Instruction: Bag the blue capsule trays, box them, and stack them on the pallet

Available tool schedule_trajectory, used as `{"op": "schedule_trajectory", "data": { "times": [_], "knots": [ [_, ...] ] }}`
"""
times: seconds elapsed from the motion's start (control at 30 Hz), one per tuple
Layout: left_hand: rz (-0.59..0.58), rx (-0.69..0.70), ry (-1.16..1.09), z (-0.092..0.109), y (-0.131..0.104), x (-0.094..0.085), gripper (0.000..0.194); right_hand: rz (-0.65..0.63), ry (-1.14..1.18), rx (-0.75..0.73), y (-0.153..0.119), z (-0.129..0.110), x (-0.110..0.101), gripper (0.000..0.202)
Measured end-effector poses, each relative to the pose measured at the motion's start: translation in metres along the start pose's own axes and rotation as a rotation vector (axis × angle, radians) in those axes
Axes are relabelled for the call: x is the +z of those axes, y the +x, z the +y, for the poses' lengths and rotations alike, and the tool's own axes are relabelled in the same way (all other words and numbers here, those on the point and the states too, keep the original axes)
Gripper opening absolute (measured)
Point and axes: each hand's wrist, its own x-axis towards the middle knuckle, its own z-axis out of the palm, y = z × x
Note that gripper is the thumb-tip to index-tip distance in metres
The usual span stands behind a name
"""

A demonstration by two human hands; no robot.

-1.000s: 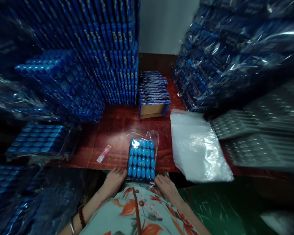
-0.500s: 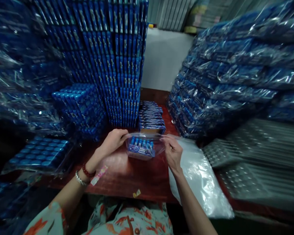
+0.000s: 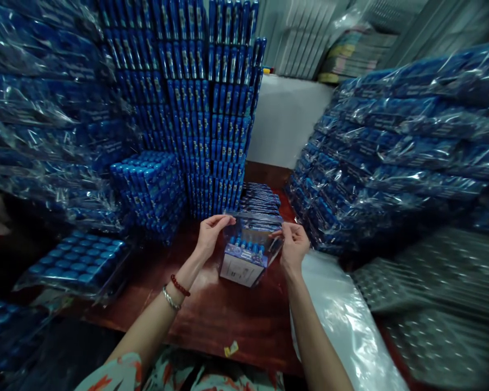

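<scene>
A clear plastic bag (image 3: 275, 247) is stretched between my two hands above the red table (image 3: 204, 320). My left hand (image 3: 212, 233) pinches its upper left corner between thumb and fingers. At the upper right corner, my right hand (image 3: 294, 244) grips the film. Inside the bag is a box (image 3: 241, 267) with a printed front, tilted so that its white side with small print faces me. Blue-capped tubes (image 3: 248, 246) stand in a row at the box's top.
Tall stacks of blue tubes (image 3: 191, 103) rise behind my left hand. Wrapped blue packs (image 3: 57, 108) pile up at left and right. Folded cartons (image 3: 261, 200) lie behind the bag. Plastic sheets (image 3: 342, 315) and clear trays (image 3: 427, 304) lie at right. A wrapped pack (image 3: 79, 258) sits at left.
The bag and box have tipped, showing the box's white side where its printed front faced me before. Both hands have stayed on the bag's upper edge. The camera view has shifted.
</scene>
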Motion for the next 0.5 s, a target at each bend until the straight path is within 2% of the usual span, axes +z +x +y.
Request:
{"op": "schedule_trajectory", "data": {
  "times": [0.07,0.1,0.2,0.23,0.27,0.33,0.4,0.5],
  "knots": [
    [0.009,0.009,-0.017,0.001,0.004,0.002,0.022,0.014,-0.087,-0.052,0.005,-0.001,0.0,0.029],
    [0.012,0.012,-0.022,0.001,0.005,0.003,0.022,0.044,-0.168,-0.131,0.007,-0.003,0.001,0.027],
    [0.006,0.008,-0.027,0.002,0.006,0.006,0.022,0.148,-0.498,-0.559,0.002,-0.013,0.009,0.024],
    [0.003,0.005,-0.023,0.002,0.005,0.007,0.022,0.112,-0.609,-0.719,-0.001,-0.017,0.014,0.024],
    [0.0,0.002,-0.016,0.003,0.005,0.008,0.022,0.024,-0.708,-0.861,-0.005,-0.02,0.021,0.025],
    [0.0,0.006,0.014,0.003,0.004,0.01,0.024,-0.213,-0.851,-1.064,-0.011,-0.025,0.036,0.029],
    [0.01,0.03,0.067,0.004,0.004,0.01,0.026,-0.348,-0.936,-1.186,-0.013,-0.027,0.052,0.029],
    [-0.007,0.073,0.177,0.006,0.006,0.006,0.029,-0.397,-1.011,-1.261,-0.009,-0.029,0.066,0.023]
  ]
}}
